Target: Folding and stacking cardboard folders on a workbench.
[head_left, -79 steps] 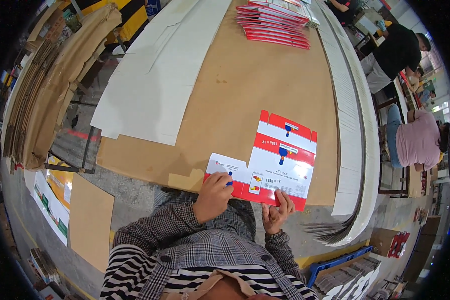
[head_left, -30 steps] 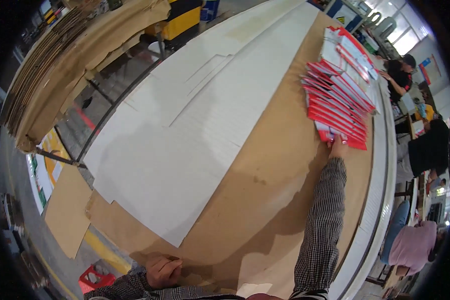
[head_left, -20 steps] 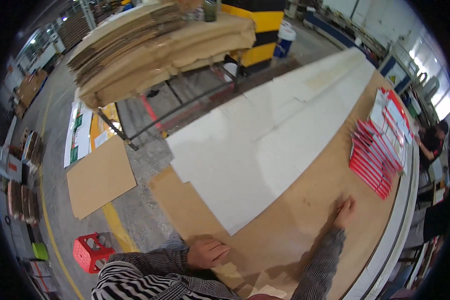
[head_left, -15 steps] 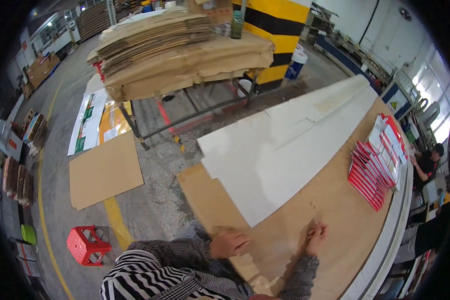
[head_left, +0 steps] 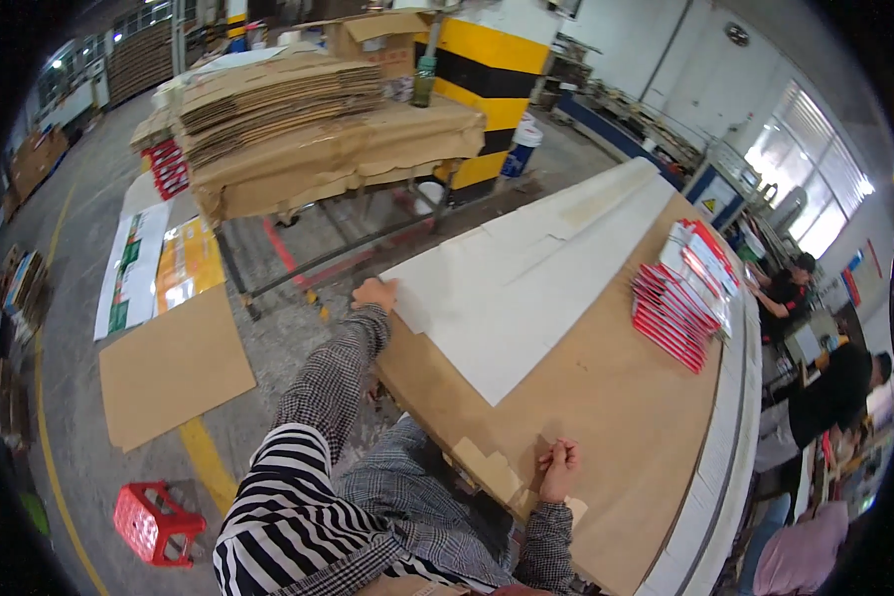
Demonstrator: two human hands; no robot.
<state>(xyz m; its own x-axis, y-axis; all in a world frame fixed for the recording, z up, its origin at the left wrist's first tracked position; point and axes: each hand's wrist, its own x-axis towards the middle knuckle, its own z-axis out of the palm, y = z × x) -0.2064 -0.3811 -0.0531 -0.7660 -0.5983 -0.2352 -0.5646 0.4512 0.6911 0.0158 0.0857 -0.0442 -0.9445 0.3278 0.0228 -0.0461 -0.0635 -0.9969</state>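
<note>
My left hand (head_left: 375, 294) reaches out to the far left corner of a large white sheet (head_left: 512, 298), its fingers closed at the sheet's edge. That sheet lies on a brown paper-covered table (head_left: 606, 397) and narrows toward the far end. Over the near part of the table is my right hand (head_left: 560, 467), fingers curled together; whether something small is pinched in them is hidden. Beyond it, at the right side of the table, lies a fanned stack of red-and-white packets (head_left: 677, 303).
A second table (head_left: 338, 149) bears stacked flat cardboard (head_left: 278, 104), beside a yellow-and-black pillar (head_left: 482, 89). On the floor at left are a cardboard sheet (head_left: 174, 363) and a red stool (head_left: 157, 521). Several people work along the right; one wears black (head_left: 829, 397).
My left hand has moved forward from the table's near edge to the white sheet's far left corner. My right hand stays over the table, its fingers still curled. The view has turned rightward.
</note>
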